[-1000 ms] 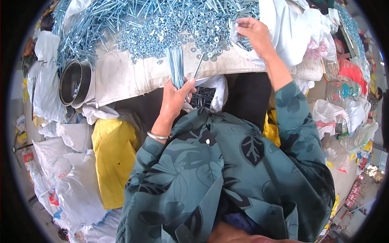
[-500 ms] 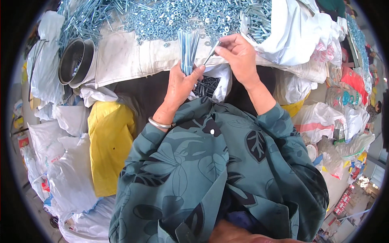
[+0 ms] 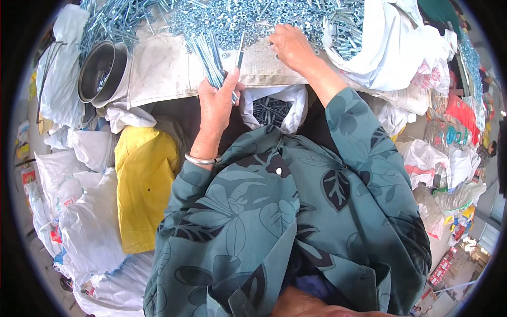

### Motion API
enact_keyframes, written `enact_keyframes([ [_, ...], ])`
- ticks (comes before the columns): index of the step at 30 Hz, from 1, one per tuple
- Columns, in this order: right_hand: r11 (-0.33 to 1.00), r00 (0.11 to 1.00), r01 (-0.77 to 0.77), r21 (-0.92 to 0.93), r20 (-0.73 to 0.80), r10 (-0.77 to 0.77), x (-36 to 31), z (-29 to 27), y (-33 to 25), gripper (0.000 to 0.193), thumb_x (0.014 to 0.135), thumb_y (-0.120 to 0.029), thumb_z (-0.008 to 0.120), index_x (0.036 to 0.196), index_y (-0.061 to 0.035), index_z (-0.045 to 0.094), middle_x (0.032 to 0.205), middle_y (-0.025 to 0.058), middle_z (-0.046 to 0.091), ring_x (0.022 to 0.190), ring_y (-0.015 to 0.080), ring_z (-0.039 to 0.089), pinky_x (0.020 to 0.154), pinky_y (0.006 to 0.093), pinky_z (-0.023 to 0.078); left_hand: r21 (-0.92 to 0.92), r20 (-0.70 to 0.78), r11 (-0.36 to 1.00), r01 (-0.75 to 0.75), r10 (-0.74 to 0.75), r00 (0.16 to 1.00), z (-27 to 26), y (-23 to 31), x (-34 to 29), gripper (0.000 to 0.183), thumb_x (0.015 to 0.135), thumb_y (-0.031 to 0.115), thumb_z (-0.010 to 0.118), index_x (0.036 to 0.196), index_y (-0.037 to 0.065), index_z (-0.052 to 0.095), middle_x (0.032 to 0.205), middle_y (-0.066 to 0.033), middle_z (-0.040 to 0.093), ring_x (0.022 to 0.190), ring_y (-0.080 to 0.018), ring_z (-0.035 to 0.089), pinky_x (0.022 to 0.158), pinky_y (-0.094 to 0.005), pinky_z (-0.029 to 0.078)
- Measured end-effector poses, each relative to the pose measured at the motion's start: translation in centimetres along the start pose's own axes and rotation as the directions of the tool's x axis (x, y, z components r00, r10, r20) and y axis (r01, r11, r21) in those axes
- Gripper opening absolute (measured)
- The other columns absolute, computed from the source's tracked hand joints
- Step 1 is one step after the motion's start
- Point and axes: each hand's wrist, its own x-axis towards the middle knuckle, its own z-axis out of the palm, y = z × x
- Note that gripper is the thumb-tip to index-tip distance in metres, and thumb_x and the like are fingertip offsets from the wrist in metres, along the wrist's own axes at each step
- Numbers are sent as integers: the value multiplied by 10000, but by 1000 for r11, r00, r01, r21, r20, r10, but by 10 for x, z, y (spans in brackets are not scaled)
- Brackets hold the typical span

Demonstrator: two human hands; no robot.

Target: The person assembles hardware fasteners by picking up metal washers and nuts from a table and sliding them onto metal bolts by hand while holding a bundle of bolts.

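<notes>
My left hand (image 3: 217,100) grips a bundle of long silvery-blue bolts (image 3: 210,55) that fan upward from the fist, with one more bolt (image 3: 240,50) standing beside them. My right hand (image 3: 291,46) lies on the heap of small shiny nuts and washers (image 3: 248,16), fingers curled into it; what they pinch is hidden. Both hands work on a dirty white sack cloth (image 3: 163,68) spread over the bench. Between my arms an open white bag of dark bolts (image 3: 270,110) sits at the bench edge.
A round metal bowl (image 3: 97,71) stands at the left of the cloth, with loose long bolts (image 3: 113,21) above it. A yellow bag (image 3: 142,185) and white sacks (image 3: 87,227) lie at the left. White bags and coloured packets (image 3: 449,132) crowd the right.
My right hand has gone from beside my left hand back up onto the heap of nuts. My left hand still holds the bolt bundle, now with one more bolt set beside it.
</notes>
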Motion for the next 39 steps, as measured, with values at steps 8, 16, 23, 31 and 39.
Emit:
enact_keyframes([
  [8,812,943,-318,489,252,217,35,-15,-13,50,800,-55,624,810,-7,633,804,187,646,787,358,653,669,432,513,-37,-66,999,-7,4,998,-16,-2,5,239,913,233,691,859,15,608,682,-81,636,507,-75,523,441,-220,407],
  [16,926,985,-122,357,159,68,33,29,-1,133,817,-69,654,935,-8,660,832,175,677,791,318,671,701,387,518,6,-40,1000,14,-14,999,-18,-4,7,260,908,265,696,880,20,614,696,-76,633,521,-85,531,448,-223,409],
  [23,870,968,-227,438,198,153,25,-12,9,170,829,-65,649,987,-15,687,844,141,694,773,227,674,715,341,523,0,-70,1000,28,-28,997,-24,-7,5,262,902,257,703,909,11,614,705,-80,638,521,-83,532,448,-222,415],
  [31,913,964,-174,368,254,82,23,9,0,161,795,-57,678,947,-3,678,816,169,672,761,285,663,708,365,519,46,-36,999,23,-21,999,-17,-7,6,257,904,251,701,887,10,612,696,-69,629,511,-79,522,445,-220,409],
  [39,973,964,-121,198,259,67,25,3,-9,133,772,-33,685,894,-2,643,846,175,659,774,334,652,703,394,517,117,-21,992,40,-38,999,-19,-13,7,262,904,263,700,859,19,615,683,-54,617,507,-72,513,443,-217,401],
])
